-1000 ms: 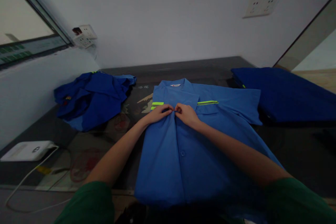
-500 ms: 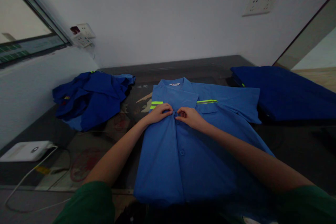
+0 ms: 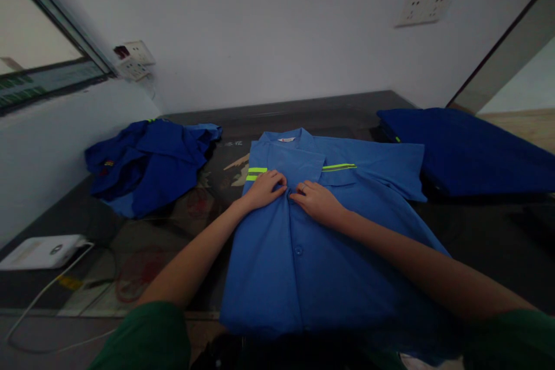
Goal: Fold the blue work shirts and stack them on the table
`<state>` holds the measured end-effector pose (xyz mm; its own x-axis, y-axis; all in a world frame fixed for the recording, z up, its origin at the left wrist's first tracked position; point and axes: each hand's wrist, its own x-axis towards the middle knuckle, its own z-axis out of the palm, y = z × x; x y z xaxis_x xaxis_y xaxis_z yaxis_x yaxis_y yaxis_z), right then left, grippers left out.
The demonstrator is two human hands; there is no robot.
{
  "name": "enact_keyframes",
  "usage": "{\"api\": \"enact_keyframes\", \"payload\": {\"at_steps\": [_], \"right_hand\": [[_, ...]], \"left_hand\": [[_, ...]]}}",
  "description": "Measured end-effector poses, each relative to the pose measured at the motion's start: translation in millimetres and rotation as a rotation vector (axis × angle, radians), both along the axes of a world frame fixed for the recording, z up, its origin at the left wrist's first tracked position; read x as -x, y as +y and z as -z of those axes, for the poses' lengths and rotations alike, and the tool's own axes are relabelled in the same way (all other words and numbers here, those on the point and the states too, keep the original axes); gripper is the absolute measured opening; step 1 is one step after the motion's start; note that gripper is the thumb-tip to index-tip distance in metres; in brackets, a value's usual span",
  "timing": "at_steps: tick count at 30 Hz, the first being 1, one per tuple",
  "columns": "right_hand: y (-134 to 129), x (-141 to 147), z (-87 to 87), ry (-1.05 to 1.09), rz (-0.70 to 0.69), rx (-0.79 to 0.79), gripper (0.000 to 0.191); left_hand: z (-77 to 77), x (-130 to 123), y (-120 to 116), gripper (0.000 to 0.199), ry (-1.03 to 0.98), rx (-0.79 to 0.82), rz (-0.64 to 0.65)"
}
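Note:
A blue short-sleeved shirt (image 3: 342,266) with yellow-green stripes lies front up on the dark table, its collar toward the wall. My left hand (image 3: 266,188) pinches the front edge of the shirt just below the collar. From the other side my right hand (image 3: 316,199) pinches the same front opening, fingers curled, close to the left fingertips. A button (image 3: 299,250) shows lower down the front. Whatever lies right between the fingertips is too small to make out.
A crumpled dark blue garment (image 3: 160,162) lies at the left of the table (image 3: 208,295). Folded dark blue cloth (image 3: 472,150) is at the right. A white device (image 3: 41,251) with a cable sits front left. Sockets (image 3: 425,8) are on the wall.
Both hands stay at the same spot on the shirt front. The right hand's fingers have curled in and turned slightly; the view has shifted a little.

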<state>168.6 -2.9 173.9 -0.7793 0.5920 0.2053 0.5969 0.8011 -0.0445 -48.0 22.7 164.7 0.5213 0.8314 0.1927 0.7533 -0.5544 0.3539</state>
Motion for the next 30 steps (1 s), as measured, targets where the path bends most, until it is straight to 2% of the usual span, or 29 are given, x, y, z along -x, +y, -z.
{"api": "enact_keyframes", "payload": {"at_steps": [2,7,11,15,19,22,26,30], "right_hand": [[-2,-5,-1.7,-0.024,-0.014,-0.022,0.030],[-3,-18,-5.2,0.089,0.000,0.063,0.028],[-5,-26,-3.3,0.120,-0.011,0.102,0.029],[-10,-30,5.4,0.190,-0.016,0.125,0.031],[-15,-33,16.4,0.238,0.003,0.107,0.035],[-16,-34,16.3,0.235,0.006,0.103,0.035],[2,-21,-0.5,0.268,0.072,0.100,0.031],[47,11,-19.7,0.198,0.287,0.091,0.039]], "left_hand": [[-0.2,-5,-6,0.011,0.033,-0.056,-0.053],[-7.0,-20,-22,0.009,0.036,-0.126,-0.173],[-10.4,-26,-38,0.016,0.005,-0.028,-0.138],[-3.3,-24,-56,0.035,-0.015,0.039,-0.124],[2.4,-23,-65,0.049,0.117,0.046,-0.125],[2.6,-24,-66,0.052,0.197,0.036,-0.159],[4.2,-27,-67,0.055,0.232,0.016,-0.195],[7.5,-27,-69,0.055,0.230,-0.009,-0.269]]}}
